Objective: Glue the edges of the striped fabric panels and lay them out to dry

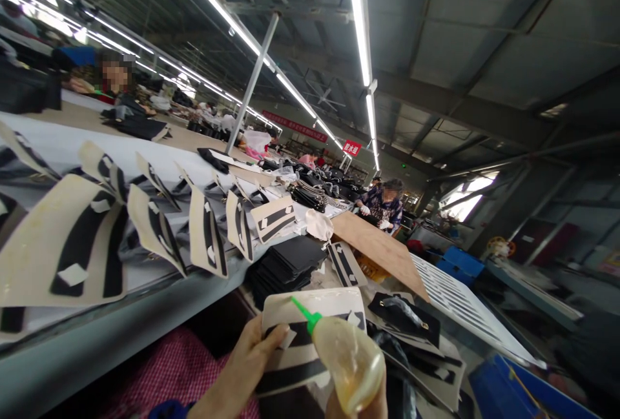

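Note:
My left hand [249,357] grips the left edge of a beige panel [314,303] with black strips and small white patches, thumb on top. Held in my right hand [375,403] is a soft translucent glue bottle [351,357] with yellowish liquid inside and a green nozzle [305,312]. The nozzle points at the panel's upper left part; whether it touches cannot be made out. Most of my right hand is hidden behind the bottle and cut off by the lower frame edge.
Similar beige panels [208,232] stand in rows on the white table to the left. Black sheets [285,261] are stacked ahead, near a wooden board [382,251]. More panels [436,367] lie at right, beside a blue bin [513,380]. A co-worker [382,203] works farther off.

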The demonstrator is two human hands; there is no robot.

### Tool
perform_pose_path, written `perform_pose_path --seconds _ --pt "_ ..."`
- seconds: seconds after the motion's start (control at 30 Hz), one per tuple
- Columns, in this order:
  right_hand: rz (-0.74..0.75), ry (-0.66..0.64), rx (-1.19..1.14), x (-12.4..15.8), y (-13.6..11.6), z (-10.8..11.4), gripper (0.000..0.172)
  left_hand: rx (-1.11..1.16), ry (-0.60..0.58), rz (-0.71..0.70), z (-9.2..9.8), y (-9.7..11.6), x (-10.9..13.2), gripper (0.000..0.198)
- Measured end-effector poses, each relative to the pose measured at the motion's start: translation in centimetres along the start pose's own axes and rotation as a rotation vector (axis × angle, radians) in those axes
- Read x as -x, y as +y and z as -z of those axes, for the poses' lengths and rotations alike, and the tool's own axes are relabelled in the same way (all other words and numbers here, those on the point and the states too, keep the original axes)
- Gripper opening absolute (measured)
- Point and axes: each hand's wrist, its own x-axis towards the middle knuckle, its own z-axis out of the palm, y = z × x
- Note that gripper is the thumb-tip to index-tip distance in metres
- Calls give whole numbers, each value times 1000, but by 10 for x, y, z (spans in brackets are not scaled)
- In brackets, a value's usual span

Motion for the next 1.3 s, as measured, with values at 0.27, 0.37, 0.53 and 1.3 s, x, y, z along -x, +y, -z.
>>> perform_pose_path --seconds 0.27,0.37,0.53,1.3 --pt "-115 208 -40 -22 -5 2 39 -119 16 -47 5 -2 -3 41" --pt "14 195 -93 -18 -3 1 44 -135 5 -20 9 -8 -6 46" --pt "-110 225 -63 -34 0 12 46 -169 37 -33 15 -12 -9 53" --pt "-713 250 -564 -93 43 59 61 -350 11 -173 26 4 -27 44"
